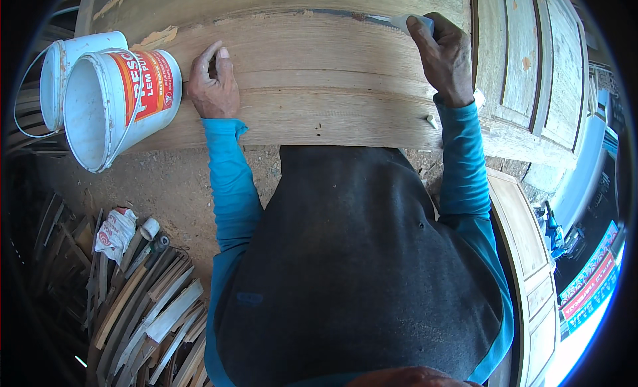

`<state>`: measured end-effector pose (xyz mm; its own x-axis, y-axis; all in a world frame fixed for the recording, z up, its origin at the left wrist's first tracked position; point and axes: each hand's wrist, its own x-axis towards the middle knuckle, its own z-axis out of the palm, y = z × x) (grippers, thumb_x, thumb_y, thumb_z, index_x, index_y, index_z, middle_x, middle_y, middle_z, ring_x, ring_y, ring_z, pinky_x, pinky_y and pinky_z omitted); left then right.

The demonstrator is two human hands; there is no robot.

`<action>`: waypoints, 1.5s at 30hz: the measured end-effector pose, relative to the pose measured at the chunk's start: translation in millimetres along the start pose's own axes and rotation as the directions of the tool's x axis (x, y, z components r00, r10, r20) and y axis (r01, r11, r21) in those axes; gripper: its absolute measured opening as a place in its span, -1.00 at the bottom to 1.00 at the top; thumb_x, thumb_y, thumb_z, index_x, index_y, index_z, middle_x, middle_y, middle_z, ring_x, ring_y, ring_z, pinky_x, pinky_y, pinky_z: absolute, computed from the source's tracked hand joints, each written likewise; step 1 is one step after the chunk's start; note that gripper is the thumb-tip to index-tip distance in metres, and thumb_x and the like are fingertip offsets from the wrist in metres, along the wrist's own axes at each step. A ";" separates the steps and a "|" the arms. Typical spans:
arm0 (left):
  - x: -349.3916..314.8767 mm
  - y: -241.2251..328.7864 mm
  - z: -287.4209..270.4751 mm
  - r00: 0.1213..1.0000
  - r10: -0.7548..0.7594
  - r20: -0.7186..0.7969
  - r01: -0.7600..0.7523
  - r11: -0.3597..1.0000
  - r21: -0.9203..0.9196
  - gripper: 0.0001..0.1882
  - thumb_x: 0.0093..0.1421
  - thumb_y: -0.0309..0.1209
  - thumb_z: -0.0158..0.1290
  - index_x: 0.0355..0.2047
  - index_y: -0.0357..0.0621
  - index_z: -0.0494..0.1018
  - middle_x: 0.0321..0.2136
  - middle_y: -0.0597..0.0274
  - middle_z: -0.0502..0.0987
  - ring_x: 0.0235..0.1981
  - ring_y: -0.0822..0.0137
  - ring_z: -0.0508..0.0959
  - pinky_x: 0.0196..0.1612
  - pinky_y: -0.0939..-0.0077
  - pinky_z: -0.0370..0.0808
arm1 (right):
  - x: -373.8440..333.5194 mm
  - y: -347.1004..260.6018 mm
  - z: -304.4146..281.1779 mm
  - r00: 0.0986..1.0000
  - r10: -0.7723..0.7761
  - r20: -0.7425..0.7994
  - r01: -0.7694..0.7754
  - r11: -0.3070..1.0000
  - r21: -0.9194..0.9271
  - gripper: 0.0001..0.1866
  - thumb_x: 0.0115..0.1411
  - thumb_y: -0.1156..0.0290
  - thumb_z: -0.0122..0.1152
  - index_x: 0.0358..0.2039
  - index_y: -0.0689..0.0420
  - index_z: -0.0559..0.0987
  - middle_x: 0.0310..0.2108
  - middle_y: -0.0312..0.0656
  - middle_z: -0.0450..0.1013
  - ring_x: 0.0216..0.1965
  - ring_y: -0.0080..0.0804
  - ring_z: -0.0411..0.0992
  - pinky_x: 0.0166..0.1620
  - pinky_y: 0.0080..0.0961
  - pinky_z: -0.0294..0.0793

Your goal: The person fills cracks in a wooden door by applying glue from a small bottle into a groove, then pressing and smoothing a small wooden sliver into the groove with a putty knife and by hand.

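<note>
A wide brown wooden panel lies across the upper part of the view, with a dark seam running along it. My right hand is closed around a small pale plastic bottle. The bottle's thin nozzle points left, at the right stretch of the seam. On the panel's left side rests my left hand, fingers bent, with a gap between thumb and forefinger and nothing visible in it. A small white cap-like piece lies near the panel's front edge, below my right hand.
Two white plastic buckets stand at the left end, close to my left hand. Framed wooden doors lie at right, and another lies lower down. Stacked wood offcuts with a crumpled white bag fill the lower left.
</note>
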<state>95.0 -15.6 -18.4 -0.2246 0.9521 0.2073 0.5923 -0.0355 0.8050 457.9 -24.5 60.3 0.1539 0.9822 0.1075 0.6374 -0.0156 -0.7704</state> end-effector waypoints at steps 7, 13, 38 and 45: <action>0.1 -7.1 2.7 0.996 0.070 -0.054 -0.070 0.998 -0.005 -0.75 0.37 -0.35 0.18 -0.04 -0.23 0.65 -0.19 0.04 0.69 -0.20 0.23 0.68 -0.11 0.35 0.62 | -0.8 -4.7 2.6 0.996 -0.087 0.005 0.087 0.996 -0.036 -0.66 0.34 0.27 0.26 -0.44 0.31 0.57 -0.65 -0.17 0.36 -0.63 -0.48 0.31 -0.52 -0.39 0.35; 0.1 -2.5 1.2 0.997 0.068 -0.038 -0.068 0.998 -0.003 -0.75 0.37 -0.35 0.18 -0.05 -0.22 0.65 -0.18 0.06 0.69 -0.20 0.25 0.68 -0.16 0.38 0.62 | 1.0 -4.5 7.4 0.993 -0.119 0.026 0.120 0.992 -0.040 -0.72 0.33 0.32 0.25 -0.39 0.30 0.59 -0.62 -0.17 0.39 -0.61 -0.46 0.32 -0.51 -0.40 0.36; 0.1 3.1 -9.7 0.968 0.167 0.190 -0.148 0.983 -0.109 -0.80 0.34 -0.41 0.19 -0.08 -0.19 0.64 -0.20 0.11 0.65 -0.21 0.24 0.65 -0.15 0.40 0.58 | -26.2 -36.3 49.0 0.956 0.249 -0.156 -0.227 0.963 0.148 -0.60 0.40 0.07 0.27 -0.19 0.20 0.72 -0.58 -0.39 0.43 -0.56 -0.72 0.21 -0.48 -0.59 0.16; 1.1 1.1 -10.5 0.949 0.233 0.214 -0.208 0.969 -0.132 -0.82 0.29 -0.47 0.21 -0.11 -0.18 0.65 -0.26 0.06 0.63 -0.24 0.12 0.65 -0.17 0.29 0.58 | -25.3 -68.7 73.2 0.939 0.310 -0.147 -0.282 0.941 0.185 -0.63 0.35 0.19 0.29 -0.25 0.32 0.71 -0.55 -0.25 0.54 -0.51 -0.60 0.34 -0.42 -0.49 0.32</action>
<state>87.4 -17.7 -11.4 0.0904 0.9600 0.2649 0.5188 -0.2724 0.8104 355.0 -34.6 64.5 0.4536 0.8900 -0.0457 0.4172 -0.2574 -0.8716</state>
